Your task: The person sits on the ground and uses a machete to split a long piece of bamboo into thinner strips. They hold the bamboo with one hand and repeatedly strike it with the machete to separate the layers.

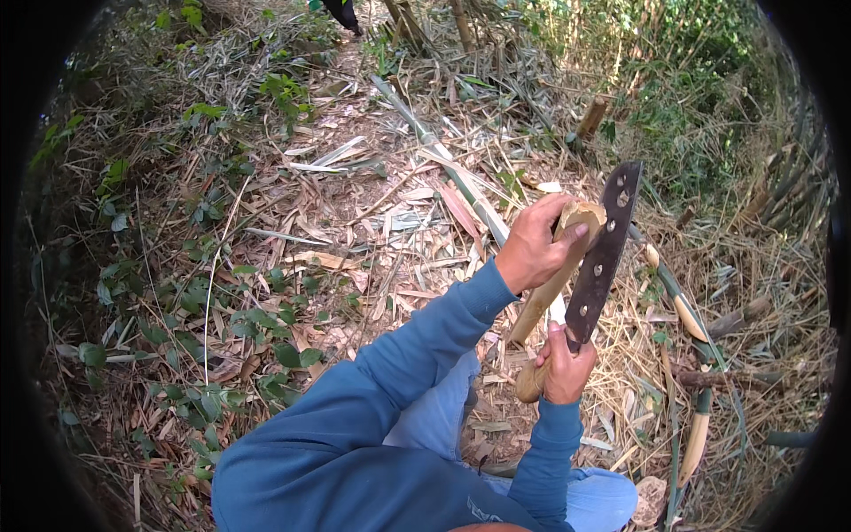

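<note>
My left hand point(536, 248) is closed round the upper end of a pale wooden stake point(542, 300), which stands slanted with its roughly cut top towards me. In my right hand point(567, 371) is a machete point(599, 262), gripped by its rounded wooden handle point(531, 381). Its broad dark blade has several round holes and points away from me, up along the right side of the stake. Blade and stake overlap in view near the top; whether they touch I cannot tell. The stake's lower end reaches down by the ground litter.
A long green bamboo pole point(461, 177) lies on dry leaves ahead. Partly stripped bamboo point(687, 315) lies on the right, near a cut stump point(592, 117). Leafy plants point(199, 403) grow at left. A dark-clothed leg point(342, 12) shows at the far top.
</note>
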Available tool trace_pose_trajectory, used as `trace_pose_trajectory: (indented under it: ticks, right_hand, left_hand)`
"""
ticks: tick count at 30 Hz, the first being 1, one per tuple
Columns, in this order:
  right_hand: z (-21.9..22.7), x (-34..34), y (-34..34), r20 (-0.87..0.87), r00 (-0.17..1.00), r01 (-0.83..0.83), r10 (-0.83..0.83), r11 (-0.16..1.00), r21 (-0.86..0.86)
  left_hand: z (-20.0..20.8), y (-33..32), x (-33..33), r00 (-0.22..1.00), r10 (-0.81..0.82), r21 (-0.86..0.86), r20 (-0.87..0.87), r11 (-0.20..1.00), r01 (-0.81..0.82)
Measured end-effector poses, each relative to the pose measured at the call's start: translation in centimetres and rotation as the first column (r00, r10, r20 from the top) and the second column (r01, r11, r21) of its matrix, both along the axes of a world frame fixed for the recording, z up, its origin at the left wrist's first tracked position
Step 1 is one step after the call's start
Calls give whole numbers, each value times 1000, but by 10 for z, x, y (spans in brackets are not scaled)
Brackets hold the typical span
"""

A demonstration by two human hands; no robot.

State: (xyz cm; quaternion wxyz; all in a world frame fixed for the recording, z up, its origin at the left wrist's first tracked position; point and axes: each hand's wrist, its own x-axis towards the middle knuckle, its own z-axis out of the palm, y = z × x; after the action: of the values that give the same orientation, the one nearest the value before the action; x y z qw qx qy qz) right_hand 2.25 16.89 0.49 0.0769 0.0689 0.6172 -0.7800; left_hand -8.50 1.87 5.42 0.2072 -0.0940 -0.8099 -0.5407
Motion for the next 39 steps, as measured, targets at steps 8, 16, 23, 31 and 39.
trace_pose_trajectory:
  ticks: [8, 16, 23, 31, 39]
  right_hand:
    - [-14, 10, -4, 75, 997, 6, -4, 1000, -29]
    - [-47, 17, -4, 198, 980, -25, 28, 1000, -18]
    - [-150, 22, 12, 486, 868, -90, 100, 995, -43]
    - [-304, 59, 44, 519, 814, -193, -261, 721, 666]
    - [-341, 103, 44, 583, 783, -421, -217, 505, 753]
  left_hand:
    - [-2, 1, 2, 999, 26, -6, -25, 1000, -27]
    - [0, -6, -3, 1000, 17, 54, 24, 998, -18]
    - [-5, -4, -7, 999, 33, 40, 29, 999, -34]
    - [-12, -7, -4, 994, 33, 124, 105, 991, -46]
    - [-4, 6, -13, 993, 60, 144, 102, 987, -75]
